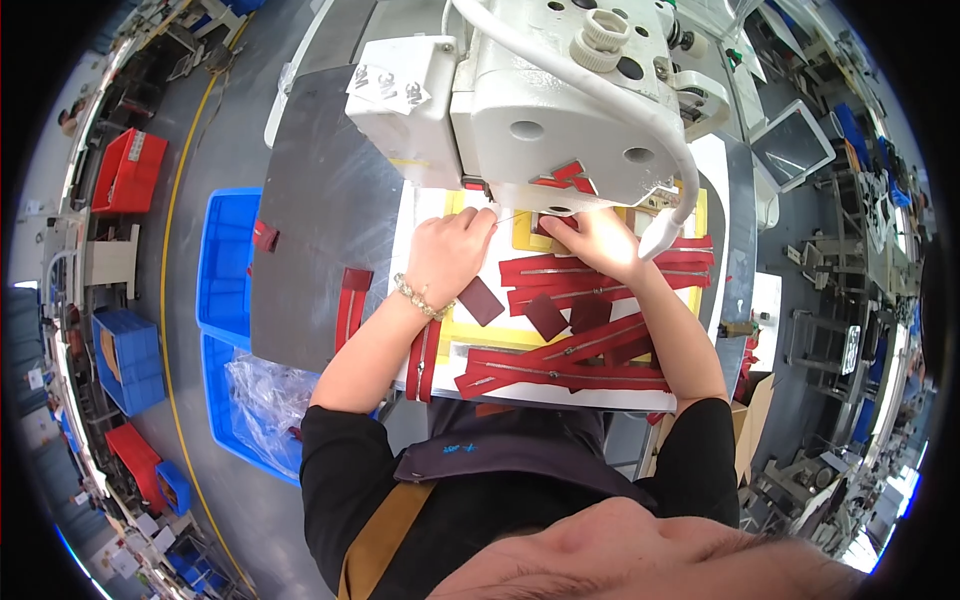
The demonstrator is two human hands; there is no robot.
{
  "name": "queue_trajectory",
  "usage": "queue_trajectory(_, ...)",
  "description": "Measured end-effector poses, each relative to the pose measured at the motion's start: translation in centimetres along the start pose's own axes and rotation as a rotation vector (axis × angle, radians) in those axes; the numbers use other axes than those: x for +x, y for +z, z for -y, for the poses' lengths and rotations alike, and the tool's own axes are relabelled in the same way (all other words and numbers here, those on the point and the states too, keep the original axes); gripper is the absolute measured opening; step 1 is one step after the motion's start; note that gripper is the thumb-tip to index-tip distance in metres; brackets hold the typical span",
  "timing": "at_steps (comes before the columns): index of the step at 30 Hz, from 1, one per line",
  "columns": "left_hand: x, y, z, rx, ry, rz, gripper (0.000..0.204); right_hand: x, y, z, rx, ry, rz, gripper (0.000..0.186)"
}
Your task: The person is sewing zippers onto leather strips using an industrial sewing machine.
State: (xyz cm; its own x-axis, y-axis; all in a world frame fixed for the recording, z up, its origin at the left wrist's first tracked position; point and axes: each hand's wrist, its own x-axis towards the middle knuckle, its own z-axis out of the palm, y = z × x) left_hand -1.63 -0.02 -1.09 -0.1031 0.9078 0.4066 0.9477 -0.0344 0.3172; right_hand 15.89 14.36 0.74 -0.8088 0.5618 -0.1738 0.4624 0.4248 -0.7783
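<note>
My left hand (452, 250), a beaded bracelet (420, 298) at its wrist, is closed beside the needle area of a white sewing machine (560, 110). A thin line like a thread runs from its fingertips toward the needle; what they pinch is too small to make out. My right hand (605, 245) is under the machine head, thumb and fingers closed on a small dark red piece (556, 227); its fingertips are partly hidden. Between my forearms lie several red zippers (565, 377) with metal teeth and some dark red square patches (481, 302).
A yellow-framed white work surface (470, 332) lies under the machine. Another red zipper (350, 308) rests on the grey table (300, 200) at left. Blue bins (225, 265) stand beyond the table's left edge, one with clear plastic (265, 400). A screen (793, 146) stands at right.
</note>
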Motion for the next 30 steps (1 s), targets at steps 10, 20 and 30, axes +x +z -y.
queue_trajectory(10,-0.4,0.2,-0.6,0.035,0.104,-0.025,0.007,-6.2,-1.4,-0.9,-0.289,-0.054,-0.244,0.025)
queue_trajectory(20,-0.2,-0.3,-0.9,0.028,0.109,-0.026,0.007,-8.6,-1.7,-0.9,-0.978,-0.666,-0.679,0.021)
queue_trajectory(30,0.9,-3.0,-0.3,-0.432,0.136,-0.083,0.008,-13.5,-5.0,7.0,-0.461,-0.127,-0.246,0.012)
